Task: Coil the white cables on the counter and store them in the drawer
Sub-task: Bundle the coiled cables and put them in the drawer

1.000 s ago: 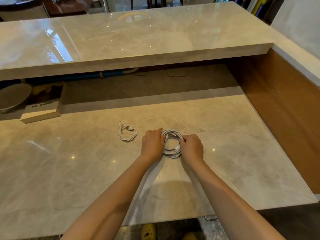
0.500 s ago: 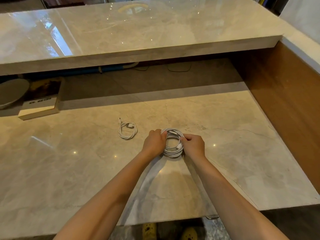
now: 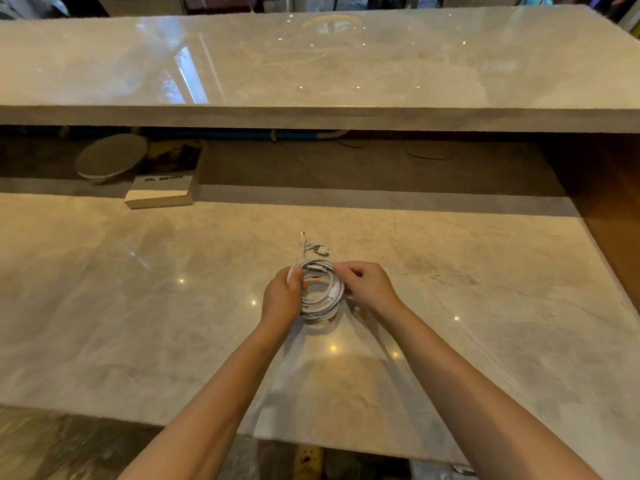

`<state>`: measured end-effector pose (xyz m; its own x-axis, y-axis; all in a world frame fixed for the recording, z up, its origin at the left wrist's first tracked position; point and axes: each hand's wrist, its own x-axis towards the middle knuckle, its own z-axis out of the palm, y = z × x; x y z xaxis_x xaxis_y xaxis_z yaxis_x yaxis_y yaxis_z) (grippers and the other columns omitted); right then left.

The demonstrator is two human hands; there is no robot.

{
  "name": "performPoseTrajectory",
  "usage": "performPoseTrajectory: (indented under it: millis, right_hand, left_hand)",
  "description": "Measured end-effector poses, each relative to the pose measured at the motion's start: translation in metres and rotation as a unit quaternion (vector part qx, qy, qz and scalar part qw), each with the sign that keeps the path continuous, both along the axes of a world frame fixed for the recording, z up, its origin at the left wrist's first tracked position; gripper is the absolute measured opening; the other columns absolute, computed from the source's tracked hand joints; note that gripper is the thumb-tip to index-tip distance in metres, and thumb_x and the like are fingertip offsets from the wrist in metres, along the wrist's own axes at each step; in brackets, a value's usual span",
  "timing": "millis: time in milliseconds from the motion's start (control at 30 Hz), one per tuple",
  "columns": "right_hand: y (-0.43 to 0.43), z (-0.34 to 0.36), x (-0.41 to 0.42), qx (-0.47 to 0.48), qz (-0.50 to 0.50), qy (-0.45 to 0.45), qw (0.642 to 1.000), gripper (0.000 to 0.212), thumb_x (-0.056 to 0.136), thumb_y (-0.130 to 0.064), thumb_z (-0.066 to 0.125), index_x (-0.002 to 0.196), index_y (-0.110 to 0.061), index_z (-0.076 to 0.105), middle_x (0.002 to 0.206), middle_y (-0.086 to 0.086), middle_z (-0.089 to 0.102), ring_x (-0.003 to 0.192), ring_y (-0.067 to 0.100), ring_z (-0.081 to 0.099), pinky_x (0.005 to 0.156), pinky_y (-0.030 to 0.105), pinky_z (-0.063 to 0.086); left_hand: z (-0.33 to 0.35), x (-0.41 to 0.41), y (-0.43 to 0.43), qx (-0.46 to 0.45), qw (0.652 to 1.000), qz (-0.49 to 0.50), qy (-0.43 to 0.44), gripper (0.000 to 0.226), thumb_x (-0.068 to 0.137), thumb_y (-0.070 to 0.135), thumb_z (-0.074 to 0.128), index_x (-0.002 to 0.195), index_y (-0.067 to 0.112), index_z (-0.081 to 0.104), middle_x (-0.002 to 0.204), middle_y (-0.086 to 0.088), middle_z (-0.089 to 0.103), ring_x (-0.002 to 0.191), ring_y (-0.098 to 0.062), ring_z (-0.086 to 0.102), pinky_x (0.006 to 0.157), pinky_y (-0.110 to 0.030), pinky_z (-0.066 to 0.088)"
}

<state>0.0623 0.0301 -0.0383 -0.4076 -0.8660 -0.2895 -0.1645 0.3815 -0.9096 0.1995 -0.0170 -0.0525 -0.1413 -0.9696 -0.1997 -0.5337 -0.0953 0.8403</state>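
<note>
Left hand [image 3: 282,297] grips the left side of the coil [image 3: 320,289], thumb over the loops. Right hand [image 3: 369,284] pinches the coil's top right edge. The coil is held just above the bench [image 3: 138,306]. A 2nd, smaller cable [image 3: 313,247] lies on the bench just behind it. A book [image 3: 162,192] sits far left.

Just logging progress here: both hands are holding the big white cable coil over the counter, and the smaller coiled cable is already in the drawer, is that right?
Not quite. Both the left hand and right hand do hold the big white cable coil over the counter, but the smaller coiled cable lies on the counter just beyond it, not in a drawer. The head view shows this; no drawer is visible.
</note>
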Motion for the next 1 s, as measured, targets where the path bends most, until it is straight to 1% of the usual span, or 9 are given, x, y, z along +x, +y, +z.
performPoseTrajectory:
  millis: [67, 200, 367, 433, 600, 733, 800, 900, 1000]
  right_hand:
    - [-0.022, -0.004, 0.002, 0.021, 0.009, 0.056, 0.998, 0.042, 0.095, -0.032, 0.050, 0.078, 0.002, 0.068, 0.077, 0.024, 0.066, 0.066, 0.020, 0.052, 0.064, 0.032, 0.043]
    - [-0.064, -0.014, 0.002, 0.058, 0.036, 0.225, 0.972, 0.036, 0.092, -0.029, 0.054, 0.073, 0.001, 0.061, 0.075, 0.019, 0.058, 0.073, 0.029, 0.054, 0.060, 0.031, 0.032]
    - [-0.082, -0.036, 0.021, 0.080, 0.057, 0.343, 0.934, 0.024, 0.088, -0.014, 0.058, 0.105, 0.002, 0.061, 0.111, 0.021, 0.057, 0.103, 0.037, 0.055, 0.078, 0.037, 0.043]
    - [-0.081, -0.037, 0.020, 0.082, 0.044, 0.335, 0.938, 0.023, 0.087, -0.012, 0.057, 0.106, 0.001, 0.061, 0.111, 0.019, 0.058, 0.102, 0.035, 0.056, 0.078, 0.036, 0.043]
    - [-0.066, -0.026, 0.007, 0.048, -0.011, 0.189, 0.981, 0.017, 0.081, -0.017, 0.067, 0.095, -0.006, 0.067, 0.081, 0.006, 0.061, 0.077, 0.021, 0.057, 0.066, 0.031, 0.043]
    - [-0.047, -0.003, 0.003, -0.006, -0.055, 0.107, 0.993, 0.013, 0.080, -0.011, 0.070, 0.092, -0.007, 0.067, 0.073, 0.001, 0.058, 0.066, 0.013, 0.053, 0.065, 0.024, 0.046]
    - [-0.041, 0.009, 0.007, -0.032, -0.066, 0.083, 0.994, 0.013, 0.079, -0.011, 0.071, 0.091, -0.009, 0.067, 0.074, 0.000, 0.058, 0.069, 0.013, 0.055, 0.067, 0.023, 0.046]
    - [-0.036, 0.014, 0.015, -0.013, -0.055, 0.134, 0.989, 0.015, 0.076, -0.015, 0.073, 0.088, -0.015, 0.065, 0.097, 0.004, 0.062, 0.087, 0.018, 0.059, 0.074, 0.026, 0.044]
    - [-0.026, 0.017, 0.009, 0.014, -0.093, 0.126, 0.988, 0.018, 0.079, -0.015, 0.070, 0.094, -0.014, 0.062, 0.103, 0.004, 0.064, 0.093, 0.017, 0.058, 0.075, 0.025, 0.042]
  left_hand:
    - [-0.002, 0.022, -0.009, -0.004, 1.000, 0.019, 0.002, 0.030, 0.101, 0.028, 0.035, 0.091, 0.014, 0.060, 0.074, 0.003, 0.058, 0.072, -0.015, 0.056, 0.059, -0.020, 0.039]
    - [-0.004, 0.055, -0.019, -0.010, 0.999, 0.051, 0.012, 0.029, 0.100, 0.027, 0.037, 0.089, 0.013, 0.060, 0.073, 0.003, 0.058, 0.074, -0.019, 0.056, 0.063, -0.025, 0.041]
    - [-0.008, 0.076, -0.030, -0.002, 0.997, 0.066, 0.038, 0.027, 0.100, 0.027, 0.037, 0.102, 0.014, 0.060, 0.079, 0.005, 0.059, 0.074, -0.011, 0.056, 0.063, -0.021, 0.042]
    - [-0.009, 0.078, -0.034, 0.002, 0.997, 0.064, 0.052, 0.026, 0.100, 0.026, 0.036, 0.104, 0.015, 0.060, 0.080, 0.005, 0.060, 0.074, -0.008, 0.056, 0.064, -0.021, 0.042]
    - [-0.015, 0.071, -0.042, 0.023, 0.997, 0.035, 0.070, 0.025, 0.100, 0.026, 0.037, 0.104, 0.018, 0.061, 0.083, 0.002, 0.062, 0.079, -0.016, 0.058, 0.076, -0.033, 0.045]
    - [-0.017, 0.054, -0.046, 0.029, 0.996, 0.005, 0.086, 0.028, 0.100, 0.025, 0.036, 0.110, 0.015, 0.061, 0.086, 0.001, 0.062, 0.079, -0.016, 0.057, 0.076, -0.031, 0.043]
    - [-0.012, 0.040, -0.045, 0.030, 0.993, -0.024, 0.114, 0.027, 0.100, 0.025, 0.036, 0.106, 0.018, 0.061, 0.088, 0.002, 0.062, 0.083, -0.015, 0.058, 0.074, -0.028, 0.044]
    - [0.000, 0.013, -0.042, 0.078, 0.979, -0.060, 0.179, 0.029, 0.099, 0.028, 0.039, 0.119, 0.021, 0.059, 0.107, 0.006, 0.063, 0.097, -0.009, 0.059, 0.078, -0.018, 0.046]
    - [0.008, -0.012, -0.038, 0.125, 0.961, -0.082, 0.231, 0.034, 0.098, 0.028, 0.043, 0.127, 0.015, 0.055, 0.123, -0.003, 0.061, 0.111, -0.016, 0.058, 0.094, -0.028, 0.046]
